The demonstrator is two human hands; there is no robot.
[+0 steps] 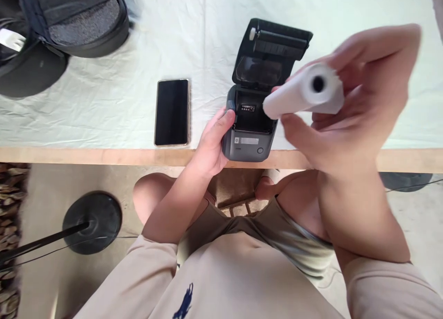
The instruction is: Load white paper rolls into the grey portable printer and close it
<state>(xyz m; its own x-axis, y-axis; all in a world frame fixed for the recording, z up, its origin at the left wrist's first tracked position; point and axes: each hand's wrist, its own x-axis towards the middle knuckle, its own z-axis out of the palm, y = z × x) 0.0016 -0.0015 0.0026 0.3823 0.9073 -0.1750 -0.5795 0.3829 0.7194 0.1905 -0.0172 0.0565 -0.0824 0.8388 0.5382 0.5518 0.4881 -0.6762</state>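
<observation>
A dark portable receipt printer stands at the table's front edge with its lid swung up, so the bay inside shows. My left hand grips the printer's left side, thumb on the rim by the bay. Up near the camera, my right hand holds a white paper roll between thumb and fingers. The roll's dark core hole faces me, and its far end overlaps the right side of the printer's bay. Whether the roll touches the printer, I cannot tell.
A smartphone with a dark screen lies left of the printer. An unzipped black case sits at the back left, a white plug-like item in it. The table's wooden edge runs across; a round black stand base is on the floor.
</observation>
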